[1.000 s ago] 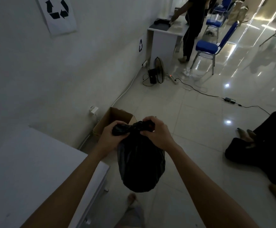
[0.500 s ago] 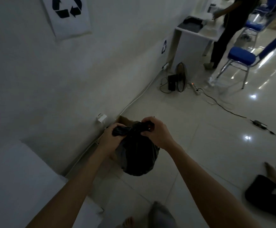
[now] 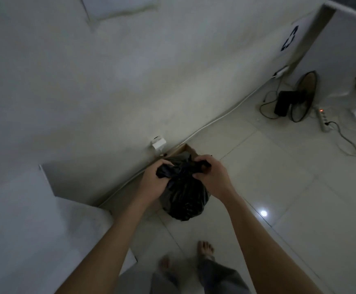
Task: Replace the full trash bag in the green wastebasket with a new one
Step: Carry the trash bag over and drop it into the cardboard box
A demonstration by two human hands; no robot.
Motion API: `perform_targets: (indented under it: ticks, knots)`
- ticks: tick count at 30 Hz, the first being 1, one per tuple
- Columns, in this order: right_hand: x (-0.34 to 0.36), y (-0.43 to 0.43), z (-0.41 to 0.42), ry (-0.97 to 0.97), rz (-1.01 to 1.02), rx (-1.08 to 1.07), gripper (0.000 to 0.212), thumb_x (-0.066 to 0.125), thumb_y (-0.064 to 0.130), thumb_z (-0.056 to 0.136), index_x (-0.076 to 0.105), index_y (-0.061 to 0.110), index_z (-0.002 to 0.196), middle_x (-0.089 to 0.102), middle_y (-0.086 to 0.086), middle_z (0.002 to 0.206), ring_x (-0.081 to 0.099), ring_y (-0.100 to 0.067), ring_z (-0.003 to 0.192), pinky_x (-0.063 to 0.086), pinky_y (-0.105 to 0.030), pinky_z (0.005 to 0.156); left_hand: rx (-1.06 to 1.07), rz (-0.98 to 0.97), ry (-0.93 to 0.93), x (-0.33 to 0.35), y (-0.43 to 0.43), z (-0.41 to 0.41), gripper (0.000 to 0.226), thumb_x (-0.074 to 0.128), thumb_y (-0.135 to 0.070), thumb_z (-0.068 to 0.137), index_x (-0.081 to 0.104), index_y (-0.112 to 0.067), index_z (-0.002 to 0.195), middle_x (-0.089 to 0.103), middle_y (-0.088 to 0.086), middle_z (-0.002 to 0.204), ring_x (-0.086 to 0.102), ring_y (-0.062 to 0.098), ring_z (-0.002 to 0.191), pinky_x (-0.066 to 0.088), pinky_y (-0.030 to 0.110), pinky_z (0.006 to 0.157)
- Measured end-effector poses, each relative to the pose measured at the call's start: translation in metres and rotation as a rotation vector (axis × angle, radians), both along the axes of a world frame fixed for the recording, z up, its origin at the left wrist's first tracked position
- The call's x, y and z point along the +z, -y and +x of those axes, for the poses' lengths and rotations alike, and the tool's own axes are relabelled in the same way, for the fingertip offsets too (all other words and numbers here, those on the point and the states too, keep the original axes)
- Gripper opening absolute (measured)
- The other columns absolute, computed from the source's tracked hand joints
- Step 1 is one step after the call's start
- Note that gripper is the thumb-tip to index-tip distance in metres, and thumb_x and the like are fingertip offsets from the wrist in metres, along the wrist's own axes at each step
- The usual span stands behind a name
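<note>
A full black trash bag (image 3: 183, 198) hangs in front of me above the floor, its gathered top bunched between both hands. My left hand (image 3: 154, 180) grips the left side of the bag's neck. My right hand (image 3: 212, 177) grips the right side, with a twist of black plastic sticking out past its fingers. Behind the bag a brown cardboard box (image 3: 183, 150) stands against the wall, mostly hidden by the bag and my hands. The green wastebasket is not in view.
A white table (image 3: 35, 219) stands at the lower left, close to my left arm. Along the wall runs a white cable (image 3: 215, 119). A floor fan (image 3: 303, 96), a power strip (image 3: 323, 119) and cords lie at the far right. My bare feet (image 3: 204, 249) are below.
I have stepped closer to the wall and the view has tilted downward. The bag now hangs over the cardboard box. Both hands keep the same grip on the bag's neck.
</note>
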State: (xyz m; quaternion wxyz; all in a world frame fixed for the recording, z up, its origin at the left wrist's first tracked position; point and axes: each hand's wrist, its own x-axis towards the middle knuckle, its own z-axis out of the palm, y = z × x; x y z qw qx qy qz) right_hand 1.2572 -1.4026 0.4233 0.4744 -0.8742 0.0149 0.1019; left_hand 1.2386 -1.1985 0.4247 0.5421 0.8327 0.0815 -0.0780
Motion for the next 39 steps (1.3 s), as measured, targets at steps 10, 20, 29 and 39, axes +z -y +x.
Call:
perform_targets:
  ticks: [10, 20, 29, 39]
  knots:
    - [-0.079, -0.028, 0.064, -0.018, 0.138, -0.131, 0.043, 0.079, 0.003, 0.079, 0.063, 0.034, 0.104, 0.067, 0.005, 0.110, 0.064, -0.019, 0.107, 0.053, -0.046, 0.097, 0.066, -0.103, -0.009, -0.074, -0.018, 0.075, 0.057, 0.059, 0.007, 0.078, 0.068, -0.049, 0.077, 0.069, -0.022, 0.077, 0.064, 0.004, 0.078, 0.049, 0.026, 0.072]
    - [-0.178, -0.040, 0.104, -0.092, -0.028, 0.027, 0.039, 0.075, 0.006, 0.086, 0.063, 0.025, 0.118, 0.063, 0.005, 0.114, 0.058, -0.012, 0.099, 0.048, -0.012, 0.076, 0.081, -0.168, -0.132, -0.192, -0.037, 0.103, 0.049, 0.062, 0.006, 0.089, 0.070, -0.042, 0.079, 0.071, -0.018, 0.082, 0.070, 0.006, 0.082, 0.058, 0.025, 0.067]
    - [-0.279, -0.044, 0.115, -0.267, -0.113, 0.121, 0.036, 0.061, 0.003, 0.096, 0.057, 0.027, 0.123, 0.063, -0.002, 0.116, 0.063, -0.016, 0.091, 0.046, -0.016, 0.060, 0.058, 0.032, -0.252, -0.290, -0.032, 0.104, 0.042, 0.064, 0.005, 0.085, 0.068, -0.037, 0.084, 0.072, -0.004, 0.091, 0.070, 0.023, 0.091, 0.061, 0.047, 0.079]
    - [-0.222, -0.034, 0.126, -0.194, -0.099, 0.160, 0.033, 0.059, 0.020, 0.100, 0.060, 0.024, 0.132, 0.065, 0.002, 0.126, 0.063, -0.010, 0.104, 0.052, -0.023, 0.089, -0.067, 0.159, -0.207, -0.232, -0.015, 0.097, 0.030, 0.064, -0.019, 0.097, 0.060, -0.025, 0.125, 0.061, -0.011, 0.119, 0.061, 0.012, 0.108, 0.051, 0.022, 0.081]
